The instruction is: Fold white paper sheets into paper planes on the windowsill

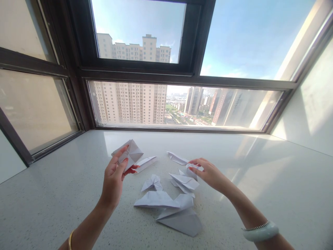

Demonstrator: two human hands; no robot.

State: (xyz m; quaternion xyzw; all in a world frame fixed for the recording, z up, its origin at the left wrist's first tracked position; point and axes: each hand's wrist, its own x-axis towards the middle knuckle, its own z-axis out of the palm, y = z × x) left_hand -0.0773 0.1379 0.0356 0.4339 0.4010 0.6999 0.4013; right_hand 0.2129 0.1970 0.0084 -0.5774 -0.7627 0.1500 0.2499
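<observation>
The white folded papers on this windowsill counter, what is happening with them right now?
A person works with folded white paper shapes at a speckled white counter under a window. The left hand holds up one square folded white paper piece between its fingers. The right hand touches a small folded white paper piece lying on the counter. Several other folded white paper shapes lie between the hands.

folded papers point(171, 198) on sill point(65, 194) | window point(182, 104) behind | left hand point(114, 178) left of right hand point(210, 173)
</observation>
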